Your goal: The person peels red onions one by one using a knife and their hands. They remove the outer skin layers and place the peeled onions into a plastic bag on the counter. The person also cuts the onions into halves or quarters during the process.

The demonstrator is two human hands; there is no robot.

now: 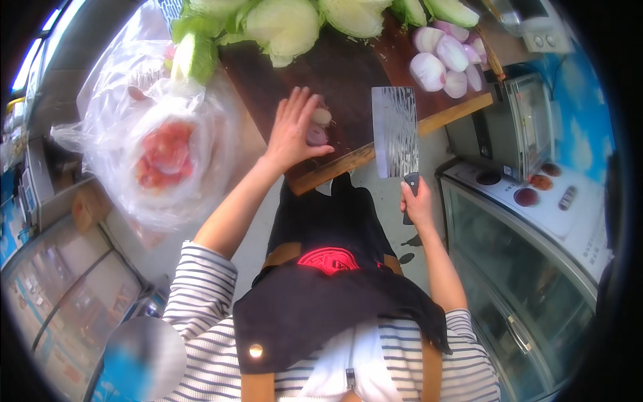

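My right hand (417, 201) grips the black handle of a cleaver (395, 131), whose broad blade points away from me over the near edge of the wooden cutting board (351, 115). My left hand (294, 128) lies with spread fingers at the board's left part, beside a small pale onion piece (321, 116) and a purple one (316, 135); whether it touches them is hard to tell. Peeled purple onion pieces (452, 53) are heaped at the board's right. Cut cabbage pieces (281, 27) line the far side.
Left of the board, a clear plastic bag (201, 166) surrounds red, wet-looking food (166, 156). A piece of green cabbage (193, 58) sits at the bag's far edge. A glass-fronted cabinet (502, 261) stands at the right, with a metal appliance (497, 125) behind it.
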